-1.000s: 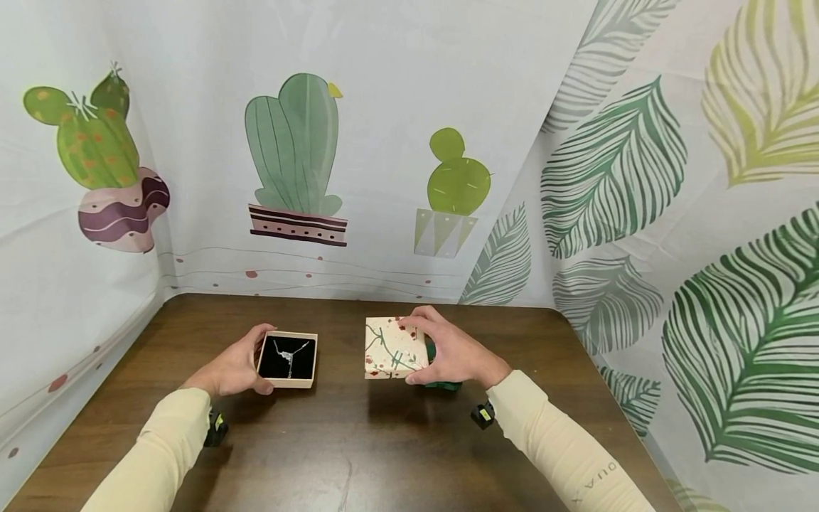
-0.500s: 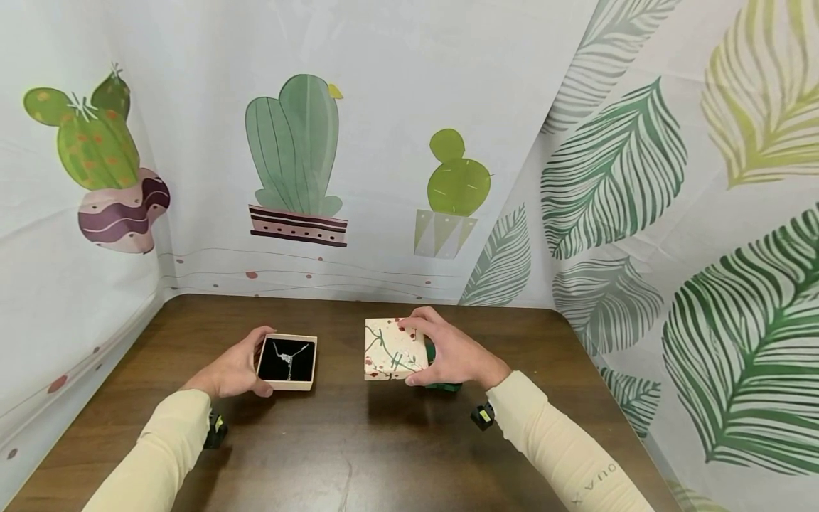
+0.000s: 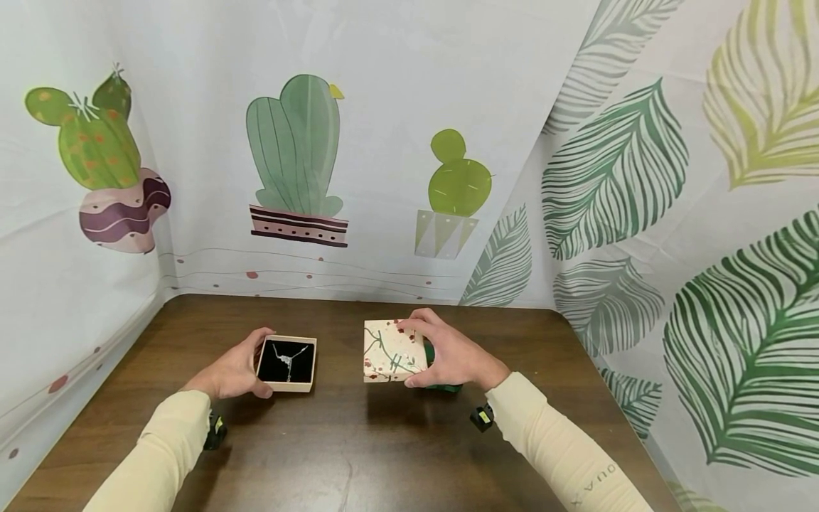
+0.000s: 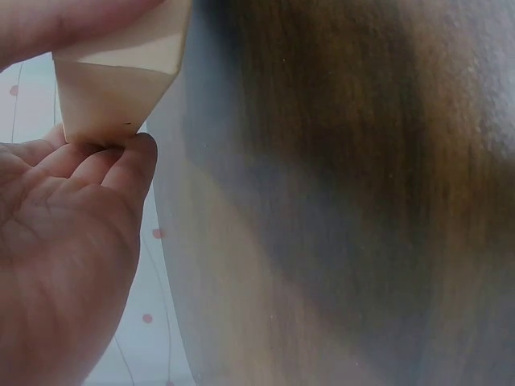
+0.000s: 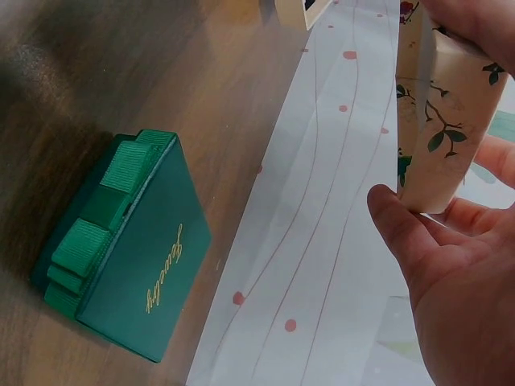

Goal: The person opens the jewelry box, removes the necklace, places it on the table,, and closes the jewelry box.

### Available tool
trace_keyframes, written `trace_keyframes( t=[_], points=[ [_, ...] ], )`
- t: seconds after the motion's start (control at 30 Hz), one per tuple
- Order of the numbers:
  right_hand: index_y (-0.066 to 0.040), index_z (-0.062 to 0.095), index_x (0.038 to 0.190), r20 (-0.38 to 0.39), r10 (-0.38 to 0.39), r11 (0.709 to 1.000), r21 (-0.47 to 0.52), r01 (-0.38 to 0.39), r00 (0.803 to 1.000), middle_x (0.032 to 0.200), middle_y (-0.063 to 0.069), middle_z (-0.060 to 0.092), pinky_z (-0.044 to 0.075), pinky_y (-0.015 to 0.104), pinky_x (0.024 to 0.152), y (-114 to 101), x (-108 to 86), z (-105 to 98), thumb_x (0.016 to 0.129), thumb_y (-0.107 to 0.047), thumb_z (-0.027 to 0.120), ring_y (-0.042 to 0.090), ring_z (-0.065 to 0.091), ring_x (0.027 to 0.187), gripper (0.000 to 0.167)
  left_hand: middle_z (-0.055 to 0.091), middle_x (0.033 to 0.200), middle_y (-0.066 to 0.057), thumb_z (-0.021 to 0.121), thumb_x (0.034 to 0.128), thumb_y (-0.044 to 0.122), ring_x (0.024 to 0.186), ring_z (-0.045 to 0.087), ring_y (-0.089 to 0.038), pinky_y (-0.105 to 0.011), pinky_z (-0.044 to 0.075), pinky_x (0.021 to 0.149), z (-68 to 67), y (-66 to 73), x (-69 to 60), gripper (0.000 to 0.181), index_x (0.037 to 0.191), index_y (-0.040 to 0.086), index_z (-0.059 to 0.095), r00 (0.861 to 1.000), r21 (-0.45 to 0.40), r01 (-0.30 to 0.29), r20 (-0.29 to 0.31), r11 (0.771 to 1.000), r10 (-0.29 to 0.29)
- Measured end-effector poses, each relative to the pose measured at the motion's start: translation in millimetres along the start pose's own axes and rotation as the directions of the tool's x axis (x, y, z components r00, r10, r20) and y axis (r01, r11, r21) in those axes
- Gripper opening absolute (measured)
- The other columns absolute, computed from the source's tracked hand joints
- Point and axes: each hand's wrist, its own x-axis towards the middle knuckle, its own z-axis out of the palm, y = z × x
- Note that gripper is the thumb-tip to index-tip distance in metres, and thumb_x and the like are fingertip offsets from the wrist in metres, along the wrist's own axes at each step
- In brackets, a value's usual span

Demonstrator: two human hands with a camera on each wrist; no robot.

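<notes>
L hand (image 3: 235,368) grips necklace box (image 3: 291,387), R hand (image 3: 456,353) floral lid (image 3: 387,350), both half-curled. Head view: green bx (image 5: 149,253) @ lid's 4 o'clock.

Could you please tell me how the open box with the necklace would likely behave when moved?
The open box would probably keep its shape, as its edges look straight and crisp. The thin necklace might shift if tilted, since nothing covers it. The box's flat sides make rolling unlikely.

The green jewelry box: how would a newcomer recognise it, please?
On the wooden table, in the head view, the right hand, gripping a floral lid, partly hides the green jewelry box. Unlike the lid and open necklace box, it has a ribbon bow and gold "Jewelry" lettering.
</notes>
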Motion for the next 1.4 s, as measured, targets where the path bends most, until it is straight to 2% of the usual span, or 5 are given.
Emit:
trace_keyframes(
  t=[0.5, 0.63, 0.87, 1.13, 1.4],
  points=[
    [-0.016, 0.053, 0.149, 0.003, -0.019, 1.0, -0.005, 0.019, 1.0, 0.148, 0.001, 0.043, 0.053, 0.048, 0.104, 0.5, -0.2, 1.4, 0.073, -0.036, 0.095, 0.018, 0.053, 0.123, 0.089, 0.063, 0.128, -0.019, 0.095, 0.0534, 0.01, 0.109, 0.06, -0.027, -0.043, 0.049, 0.095, -0.3, -3.5, -1.2, 0.113, 0.147, -0.002, 0.034, 1.0, 0.044, 0.022, 0.013, 0.999, -0.023],
    [-0.017, 0.053, 0.148, 0.002, -0.013, 1.0, -0.016, 0.013, 1.0, 0.147, 0.0, 0.043, 0.053, 0.042, 0.103, -0.4, -1.7, 1.5, 0.073, -0.036, 0.095, 0.016, 0.053, 0.122, 0.089, 0.062, 0.13, -0.02, 0.096, 0.054, 0.011, 0.11, 0.06, -0.028, -0.044, 0.049, 0.095, -0.7, -6.2, -0.9, 0.114, 0.148, -0.002, 0.033, 1.0, 0.058, 0.023, 0.015, 0.998, -0.024],
    [-0.017, 0.053, 0.149, 0.0, -0.009, 1.0, -0.006, 0.009, 1.0, 0.147, -0.001, 0.043, 0.053, 0.044, 0.102, 0.2, -3.2, 2.3, 0.073, -0.036, 0.095, 0.016, 0.053, 0.121, 0.088, 0.067, 0.118, -0.016, 0.096, 0.0542, 0.012, 0.095, 0.062, -0.023, -0.039, 0.051, 0.088, -1.9, -7.5, -0.1, 0.112, 0.147, 0.0, 0.034, 0.998, 0.111, 0.053, 0.04, 0.992, -0.057],
    [-0.018, 0.054, 0.148, 0.001, -0.008, 1.0, -0.023, 0.008, 1.0, 0.146, -0.002, 0.043, 0.052, 0.034, 0.1, -0.8, -4.4, 3.3, 0.072, -0.037, 0.095, 0.014, 0.054, 0.12, 0.089, 0.069, 0.11, -0.014, 0.096, 0.0532, 0.01, 0.088, 0.062, -0.021, -0.04, 0.051, 0.085, 0.2, -8.4, 1.0, 0.109, 0.145, 0.001, 0.037, 0.996, 0.142, 0.072, 0.047, 0.987, -0.079],
    [-0.018, 0.054, 0.147, 0.0, -0.007, 1.0, -0.023, 0.007, 1.0, 0.147, -0.001, 0.043, 0.054, 0.041, 0.101, -0.2, -5.3, 4.7, 0.072, -0.037, 0.095, 0.016, 0.054, 0.12, 0.088, 0.069, 0.112, -0.016, 0.096, 0.0531, 0.015, 0.093, 0.062, -0.025, -0.044, 0.051, 0.088, 0.9, -9.8, 1.7, 0.111, 0.146, -0.002, 0.038, 0.996, 0.196, 0.073, 0.042, 0.978, -0.083]
  ],
)
